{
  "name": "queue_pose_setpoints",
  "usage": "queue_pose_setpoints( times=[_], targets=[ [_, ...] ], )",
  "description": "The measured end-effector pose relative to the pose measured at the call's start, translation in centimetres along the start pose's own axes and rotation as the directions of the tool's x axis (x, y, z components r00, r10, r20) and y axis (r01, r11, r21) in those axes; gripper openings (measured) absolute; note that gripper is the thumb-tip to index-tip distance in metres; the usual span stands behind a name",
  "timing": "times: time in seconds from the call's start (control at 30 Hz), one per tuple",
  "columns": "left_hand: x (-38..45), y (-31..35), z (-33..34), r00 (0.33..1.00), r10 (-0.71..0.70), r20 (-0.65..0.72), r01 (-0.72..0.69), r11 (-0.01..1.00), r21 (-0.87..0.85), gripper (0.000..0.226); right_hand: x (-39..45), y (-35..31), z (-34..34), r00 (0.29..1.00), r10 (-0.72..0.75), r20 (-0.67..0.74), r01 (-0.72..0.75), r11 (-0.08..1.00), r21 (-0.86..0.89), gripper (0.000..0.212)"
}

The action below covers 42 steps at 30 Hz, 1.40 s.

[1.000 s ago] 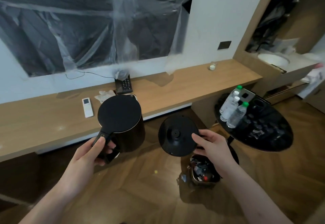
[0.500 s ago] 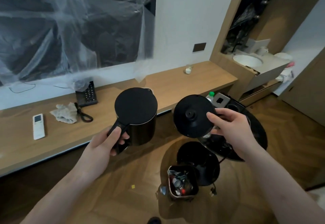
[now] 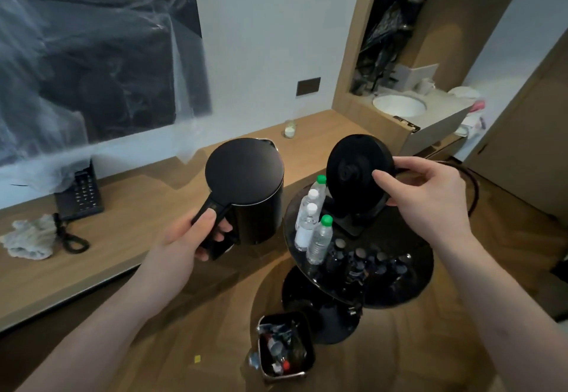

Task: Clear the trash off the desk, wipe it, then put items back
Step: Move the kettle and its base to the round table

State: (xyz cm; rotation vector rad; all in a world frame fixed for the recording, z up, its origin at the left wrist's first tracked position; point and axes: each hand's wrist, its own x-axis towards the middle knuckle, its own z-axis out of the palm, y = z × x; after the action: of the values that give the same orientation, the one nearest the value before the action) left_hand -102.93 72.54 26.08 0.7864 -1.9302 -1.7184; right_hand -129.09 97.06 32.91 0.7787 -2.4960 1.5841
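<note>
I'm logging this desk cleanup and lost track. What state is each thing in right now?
kettle: lid closed, held up by its handle in the left hand
kettle base: off the desk, tilted, gripped by the right hand
water bottles: upright, capped, on the round black table
trash bin: on the floor, holding trash
cloth: crumpled on the desk

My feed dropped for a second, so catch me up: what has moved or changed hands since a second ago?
Nothing changed hands. The left hand still grips the black cylindrical kettle by its handle; the right hand still holds the round black kettle base. Both were carried right, from above the floor to over the black round side table. The wooden desk's items stayed put.
</note>
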Motion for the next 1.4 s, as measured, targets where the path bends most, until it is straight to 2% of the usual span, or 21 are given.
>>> queue_pose_setpoints(
  times=[0.13, 0.3, 0.4, 0.6, 1.0, 1.23, 1.4],
  targets=[
    [0.0, 1.2, 6.2, 0.999, 0.014, -0.037, -0.014, 1.0, -0.008, 0.04, 2.6, 3.5, -3.3, 0.996, 0.01, 0.091, -0.012, 0.999, 0.029, 0.024],
    [-1.6, 2.1, 15.4, 0.988, 0.012, -0.156, -0.017, 0.999, -0.031, 0.042, 7.1, 7.8, -8.4, 0.957, 0.055, 0.286, -0.091, 0.989, 0.113, 0.028],
    [-2.6, 3.0, 19.8, 0.98, 0.001, -0.199, -0.014, 0.998, -0.065, 0.042, 9.3, 9.3, -10.8, 0.937, 0.02, 0.349, -0.078, 0.985, 0.153, 0.023],
    [-3.2, 4.4, 24.7, 0.974, -0.023, -0.223, 0.005, 0.997, -0.079, 0.047, 13.9, 12.0, -12.5, 0.931, 0.009, 0.365, -0.078, 0.982, 0.175, 0.021],
    [1.3, 4.5, 27.0, 0.959, -0.009, -0.285, -0.022, 0.994, -0.106, 0.04, 21.1, 15.9, -10.2, 0.93, 0.008, 0.367, -0.066, 0.987, 0.147, 0.029],
    [3.4, 4.2, 28.1, 0.959, -0.03, -0.282, 0.002, 0.995, -0.099, 0.046, 23.8, 21.7, -6.0, 0.821, 0.14, 0.553, -0.196, 0.98, 0.042, 0.023],
    [5.3, 4.0, 30.8, 0.938, -0.036, -0.344, 0.003, 0.995, -0.095, 0.044, 25.2, 28.5, -1.5, 0.69, 0.218, 0.691, -0.237, 0.969, -0.07, 0.022]
  ],
)
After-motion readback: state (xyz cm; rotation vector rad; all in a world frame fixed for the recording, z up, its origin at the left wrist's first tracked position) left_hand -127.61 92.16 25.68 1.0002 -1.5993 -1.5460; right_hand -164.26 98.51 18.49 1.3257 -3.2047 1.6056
